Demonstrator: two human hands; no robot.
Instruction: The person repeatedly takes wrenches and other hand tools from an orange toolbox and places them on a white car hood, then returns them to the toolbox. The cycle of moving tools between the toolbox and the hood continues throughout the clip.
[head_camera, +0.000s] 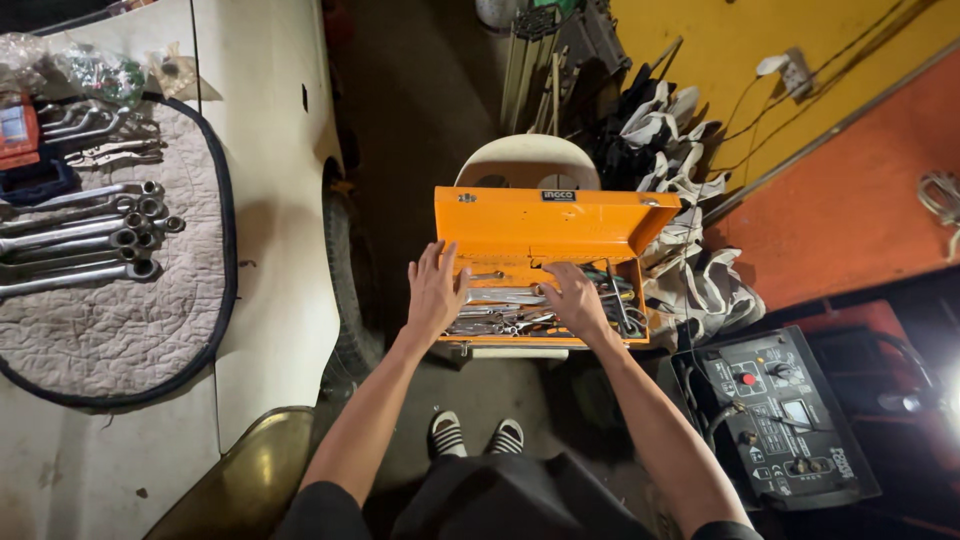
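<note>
An orange metal toolbox (540, 225) stands open on a pale plastic chair (528, 160), its lid tilted back. Inside lie several metal wrenches (503, 296) and other hand tools. My left hand (436, 290) rests with spread fingers on the box's left end, over the tools. My right hand (577, 299) reaches down into the middle of the box among the tools, fingers curled; whether it grips one I cannot tell.
At left, a row of long wrenches (90, 235) lies on a quilted mat (130, 320) spread over a white car body (265, 150). A black welding machine (775, 420) sits at lower right. Grey gloves and rags (690, 280) pile beside the chair. My striped shoes (478, 436) are below.
</note>
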